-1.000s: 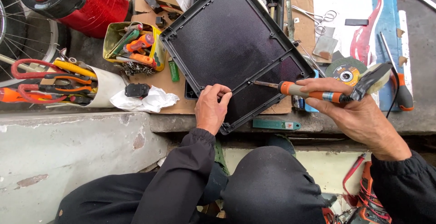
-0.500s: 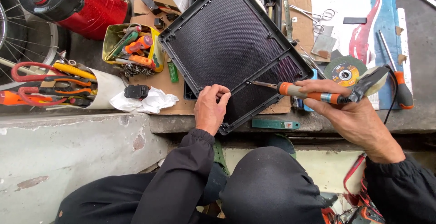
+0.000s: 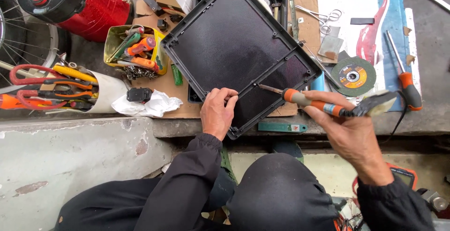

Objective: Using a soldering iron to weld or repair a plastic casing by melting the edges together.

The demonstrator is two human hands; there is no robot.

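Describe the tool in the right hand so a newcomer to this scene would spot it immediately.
Start at the large black square plastic panel lying on the workbench. Its near right edge is touched by the tip of an orange-and-black-handled soldering iron gripped in the right hand. Unlike the orange-handled screwdriver lying farther right, it is held.

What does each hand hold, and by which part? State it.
Right hand holds a soldering iron by its orange-and-black handle. Left hand grips nothing; its fingers press on the black panel.
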